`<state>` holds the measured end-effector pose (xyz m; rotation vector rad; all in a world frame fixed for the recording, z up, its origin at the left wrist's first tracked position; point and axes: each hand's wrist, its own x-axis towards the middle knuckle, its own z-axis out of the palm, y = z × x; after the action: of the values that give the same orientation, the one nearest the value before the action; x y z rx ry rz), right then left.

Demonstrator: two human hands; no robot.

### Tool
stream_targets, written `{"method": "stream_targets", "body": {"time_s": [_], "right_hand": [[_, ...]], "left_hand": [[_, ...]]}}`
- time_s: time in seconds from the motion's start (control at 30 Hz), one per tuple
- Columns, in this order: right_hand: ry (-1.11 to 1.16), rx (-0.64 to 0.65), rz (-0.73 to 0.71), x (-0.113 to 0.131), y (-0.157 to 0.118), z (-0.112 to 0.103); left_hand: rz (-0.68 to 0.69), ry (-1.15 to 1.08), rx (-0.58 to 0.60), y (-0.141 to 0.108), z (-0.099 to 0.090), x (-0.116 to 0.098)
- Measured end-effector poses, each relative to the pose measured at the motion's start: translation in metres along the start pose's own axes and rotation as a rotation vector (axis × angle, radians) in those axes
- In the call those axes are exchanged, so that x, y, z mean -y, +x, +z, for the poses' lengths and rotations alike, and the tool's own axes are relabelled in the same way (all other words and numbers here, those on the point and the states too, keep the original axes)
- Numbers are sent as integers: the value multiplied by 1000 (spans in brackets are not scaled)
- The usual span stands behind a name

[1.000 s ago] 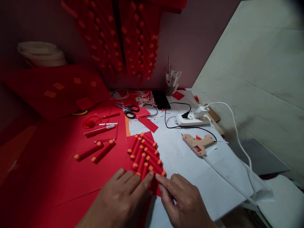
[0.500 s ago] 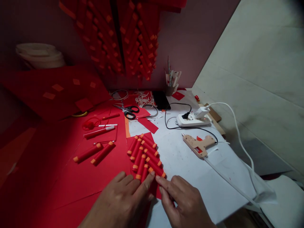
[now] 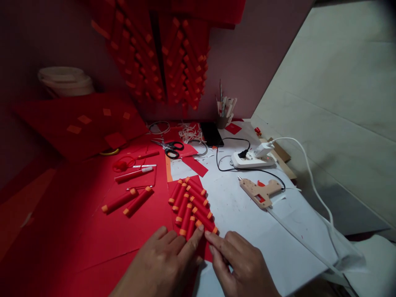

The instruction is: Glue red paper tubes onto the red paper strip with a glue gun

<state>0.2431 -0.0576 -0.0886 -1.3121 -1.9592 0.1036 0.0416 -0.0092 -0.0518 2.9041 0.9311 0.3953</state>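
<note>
We note one white-covered table (image 3: 227,198) beneath all. Our left hand (image 3: 163,255) enters at seven o'clock from centre, right hand (image 3: 239,260) at five, knuckles up, index fingers extended inward, tips near but apart; we cannot tell whether either grip is closed. At six o'clock, we count ten orange-ended red tubes (image 3: 182,209) in two slanted columns, one mostly hidden beneath the fingertips. Further: one glue gun (image 3: 258,193), four o'clock, any lettering too small to read; two loose tubes (image 3: 120,201), eight; one pair of scissors (image 3: 167,146), nine.
</note>
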Motion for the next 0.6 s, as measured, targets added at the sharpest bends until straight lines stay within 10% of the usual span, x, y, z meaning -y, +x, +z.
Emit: {"method": "stream_targets", "body": {"time_s": [0.6], "right_hand": [[2, 6, -10, 0, 1, -2]], "left_hand": [[4, 41, 7, -2, 2, -3]]}}
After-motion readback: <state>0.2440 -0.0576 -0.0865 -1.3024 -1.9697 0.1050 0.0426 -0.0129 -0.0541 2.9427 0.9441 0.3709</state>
